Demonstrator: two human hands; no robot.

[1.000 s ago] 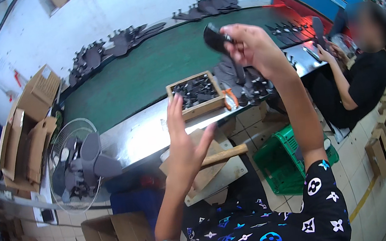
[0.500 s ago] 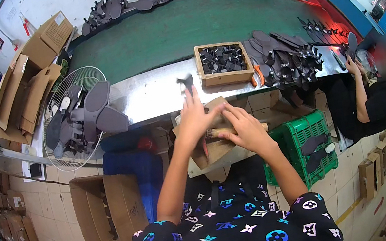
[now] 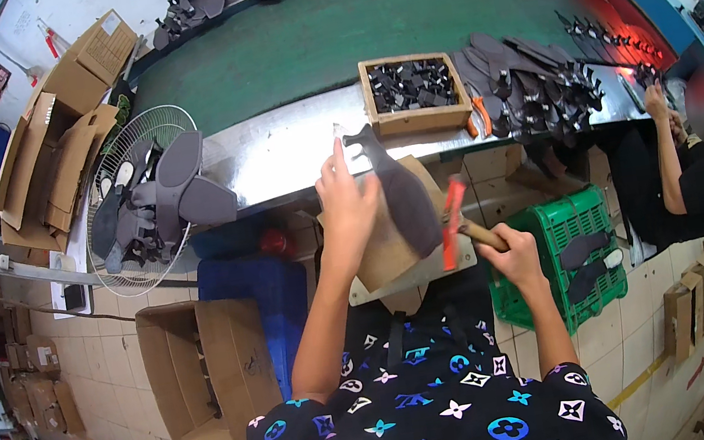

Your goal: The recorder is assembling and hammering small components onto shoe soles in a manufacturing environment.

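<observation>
From the head camera, the left hand (image 3: pixel 347 198) pinches the upper end of a dark shoe sole (image 3: pixel 399 190), fingers closed on its edge with the index finger raised. The sole is flat, matte grey-black and long, narrow at the heel end and widening lower down. Its long axis runs steeply up and down, leaning a little: the narrow notched end points toward the steel edge of the workbench (image 3: pixel 278 149), and the broad end lies on a tan wooden board (image 3: pixel 383 247) in front of the person. The board looks smooth and worn, with a pale metal plate showing under its lower edge.

The right hand (image 3: pixel 516 252) is wrapped tight around the wooden handle of a hammer (image 3: pixel 454 223), whose head is a slim bright red-orange bar just beside the sole's right edge; whether it touches the sole I cannot tell.

On the bench's shiny steel strip, near its front edge, sits a shallow wooden box (image 3: pixel 415 92) of small black parts, and to its right a loose heap of dark soles (image 3: pixel 523 85). Behind runs a green belt (image 3: pixel 342 30). A green plastic crate (image 3: pixel 567 229) with latticed walls stands by the right hand. A round wire fan guard (image 3: pixel 144 201) at the bench's left end holds more soles.
</observation>
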